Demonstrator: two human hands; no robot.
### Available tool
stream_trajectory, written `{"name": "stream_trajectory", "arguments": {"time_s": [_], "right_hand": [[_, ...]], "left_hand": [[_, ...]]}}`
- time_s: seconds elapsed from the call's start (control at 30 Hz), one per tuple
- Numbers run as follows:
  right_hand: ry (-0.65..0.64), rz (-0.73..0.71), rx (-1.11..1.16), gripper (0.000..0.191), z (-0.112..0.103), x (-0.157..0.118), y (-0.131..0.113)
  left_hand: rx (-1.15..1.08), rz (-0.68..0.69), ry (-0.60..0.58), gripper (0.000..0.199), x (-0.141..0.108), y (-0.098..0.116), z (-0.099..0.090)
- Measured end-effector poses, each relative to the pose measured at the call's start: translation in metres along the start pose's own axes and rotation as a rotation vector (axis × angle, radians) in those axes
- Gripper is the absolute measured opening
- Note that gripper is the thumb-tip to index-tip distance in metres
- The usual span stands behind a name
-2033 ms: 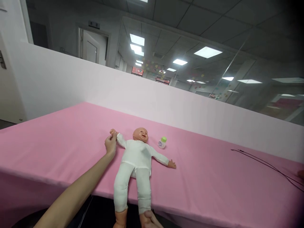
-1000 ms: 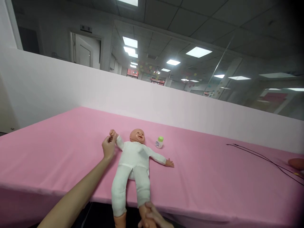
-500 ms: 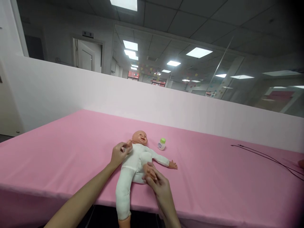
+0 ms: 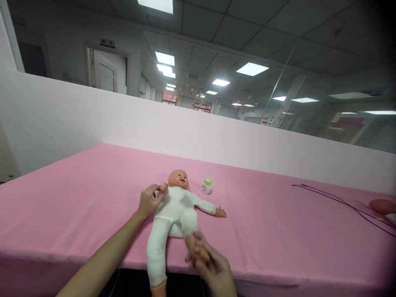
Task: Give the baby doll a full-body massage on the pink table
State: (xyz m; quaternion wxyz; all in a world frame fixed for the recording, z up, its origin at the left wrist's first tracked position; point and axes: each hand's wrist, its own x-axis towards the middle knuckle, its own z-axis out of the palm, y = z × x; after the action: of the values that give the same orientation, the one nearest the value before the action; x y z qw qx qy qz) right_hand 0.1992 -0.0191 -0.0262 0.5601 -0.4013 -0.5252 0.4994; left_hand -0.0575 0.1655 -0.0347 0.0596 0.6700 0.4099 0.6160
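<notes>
A baby doll [image 4: 177, 206] in a white cloth suit lies on its back on a pink-covered table [image 4: 262, 231], head toward the far side. My left hand [image 4: 151, 200] is closed around the doll's arm on the left, close to its small hand. With my right hand [image 4: 213, 264], somewhat blurred, I grip the doll's bent leg at the bare foot. The doll's other leg hangs over the table's near edge, and its other arm stretches out to the right. A small jar with a green lid [image 4: 206, 186] stands beside the doll's head.
Thin black cables [image 4: 337, 200] run across the table's right side. An orange-brown rounded object [image 4: 382, 206] lies at the right edge, partly out of view. A low white wall [image 4: 216, 136] with glass above borders the table's far side.
My right hand has drawn the doll's foot down toward me, so that leg is straighter. My left hand keeps hold of the arm. The view has shifted slightly right.
</notes>
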Motion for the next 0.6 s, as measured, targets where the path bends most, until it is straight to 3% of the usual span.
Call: {"name": "stream_trajectory", "arguments": {"time_s": [0.07, 0.13, 0.2, 0.27, 0.37, 0.47, 0.6], "right_hand": [[0.017, -0.019, -0.007, 0.060, 0.013, 0.040, -0.011], [-0.009, -0.002, -0.020, 0.059, 0.028, 0.075, -0.018], [0.013, -0.007, 0.006, 0.058, 0.041, 0.097, -0.020], [0.022, -0.005, 0.037, 0.057, 0.045, 0.099, -0.020], [0.018, 0.004, 0.087, 0.056, 0.032, 0.067, -0.017], [0.011, 0.005, 0.154, 0.052, 0.005, 0.012, -0.004], [-0.170, 0.208, 0.222, 0.057, -0.024, -0.048, 0.031]], "left_hand": [[0.106, 0.228, -0.186, 0.019, -0.005, 0.004, 0.001], [0.169, 0.343, -0.279, 0.020, -0.008, 0.003, 0.001], [0.179, 0.338, -0.291, 0.021, -0.008, 0.001, 0.002], [0.145, 0.213, -0.219, 0.022, -0.008, 0.000, 0.003], [0.030, -0.105, -0.011, 0.027, -0.005, -0.003, 0.006], [-0.085, -0.427, 0.214, 0.053, 0.002, -0.011, 0.004], [-0.079, -0.734, 0.431, 0.072, 0.009, -0.033, -0.006]]}}
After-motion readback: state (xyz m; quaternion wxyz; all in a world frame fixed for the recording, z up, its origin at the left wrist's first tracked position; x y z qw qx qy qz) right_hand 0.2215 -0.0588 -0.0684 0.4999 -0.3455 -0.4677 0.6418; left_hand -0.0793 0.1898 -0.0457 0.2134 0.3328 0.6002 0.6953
